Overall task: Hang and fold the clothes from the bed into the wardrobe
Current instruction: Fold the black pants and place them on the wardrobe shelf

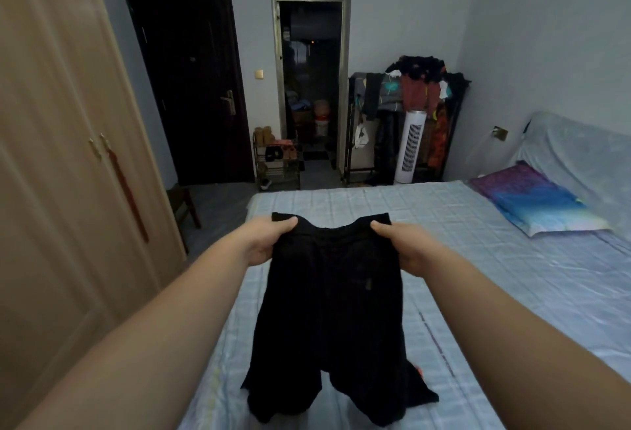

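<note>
While both arms reach forward over the bed, the left hand pinches the left end of the waistband of a pair of black shorts, thumb on top, fingers curled under the cloth. Right hand pinches the right end of the waistband the same way, thumb on top. Shorts held up flat and spread between the two hands, waistband sagging a bit in the middle, small tag on the right leg panel. Both leg openings hang down; lower hems look to touch or sit just above the light blue checked sheet, cannot tell which. Small orange-red item peeks out from behind the right leg hem on the bed. Wardrobe at left, tan doors closed, red tassel hanging by the door handles. Patterned pillow at right on the bed near the covered headboard. Far wall: dark door, open doorway, shoe rack, loaded clothes rack with white tower fan in front. Wooden stool beside the wardrobe.
</note>
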`<state>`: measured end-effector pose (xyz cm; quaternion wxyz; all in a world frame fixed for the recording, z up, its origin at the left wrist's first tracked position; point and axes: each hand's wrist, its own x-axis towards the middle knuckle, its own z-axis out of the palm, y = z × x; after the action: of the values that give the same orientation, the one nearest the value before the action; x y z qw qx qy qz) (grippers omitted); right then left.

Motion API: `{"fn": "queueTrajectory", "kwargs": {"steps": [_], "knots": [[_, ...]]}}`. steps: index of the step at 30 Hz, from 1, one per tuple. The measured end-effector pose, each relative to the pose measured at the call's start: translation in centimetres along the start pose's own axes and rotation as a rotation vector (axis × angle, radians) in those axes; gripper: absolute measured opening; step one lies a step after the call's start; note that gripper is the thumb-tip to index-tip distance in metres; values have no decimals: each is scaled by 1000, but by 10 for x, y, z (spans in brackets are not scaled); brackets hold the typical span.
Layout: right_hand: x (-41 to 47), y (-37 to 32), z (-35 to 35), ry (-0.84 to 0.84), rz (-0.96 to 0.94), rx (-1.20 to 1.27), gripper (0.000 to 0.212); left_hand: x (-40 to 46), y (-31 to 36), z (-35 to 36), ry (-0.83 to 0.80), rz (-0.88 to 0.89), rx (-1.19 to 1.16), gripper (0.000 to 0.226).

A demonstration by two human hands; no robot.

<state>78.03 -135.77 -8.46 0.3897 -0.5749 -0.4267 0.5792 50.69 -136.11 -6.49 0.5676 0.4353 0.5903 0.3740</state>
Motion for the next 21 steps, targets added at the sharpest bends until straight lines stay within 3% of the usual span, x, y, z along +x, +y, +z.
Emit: {"fn": "queueTrajectory", "kwargs": {"steps": [4,9,13,15,18,21], "knots": [[-5,15,36,-127,-81,58,29,-1,-11,36,-83,132,12,27],[-8,25,55,-296,-93,169,44,-1,-18,65,-57,325,249,32],[-10,26,54,-454,-82,250,55,1,-21,80,22,422,425,74],[-9,26,47,-479,-99,260,55,3,-18,80,103,479,389,62],[-3,23,29,-376,-171,227,46,5,-1,71,230,499,244,36],[3,15,15,-36,-327,146,24,5,18,57,139,545,157,29]]}}
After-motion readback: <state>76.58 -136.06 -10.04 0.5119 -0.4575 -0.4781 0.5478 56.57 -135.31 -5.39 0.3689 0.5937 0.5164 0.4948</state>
